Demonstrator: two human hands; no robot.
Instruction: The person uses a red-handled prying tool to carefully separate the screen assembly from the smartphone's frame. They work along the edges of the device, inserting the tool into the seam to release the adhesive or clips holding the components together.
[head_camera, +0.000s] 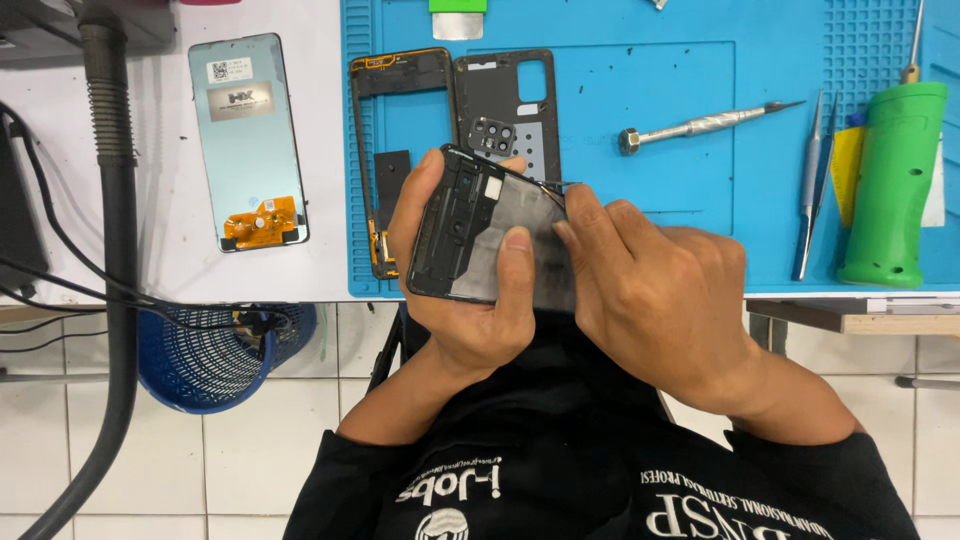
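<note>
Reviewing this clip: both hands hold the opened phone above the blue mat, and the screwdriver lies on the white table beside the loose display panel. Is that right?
Not quite. The head view shows the screwdriver lying on the blue mat, right of the black back cover. The loose display panel lies on the white table. The left hand and right hand do hold the opened phone.

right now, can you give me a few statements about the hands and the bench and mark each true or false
1. The left hand grips the opened phone. True.
2. The right hand holds the screwdriver. False: the screwdriver lies on the blue mat, away from both hands.
3. A replacement screen lies on the white surface left of the mat. True.
4. The green bottle lies on its side. False: it stands upright at the mat's right end.
5. A blue basket sits below the bench edge. True.
</note>
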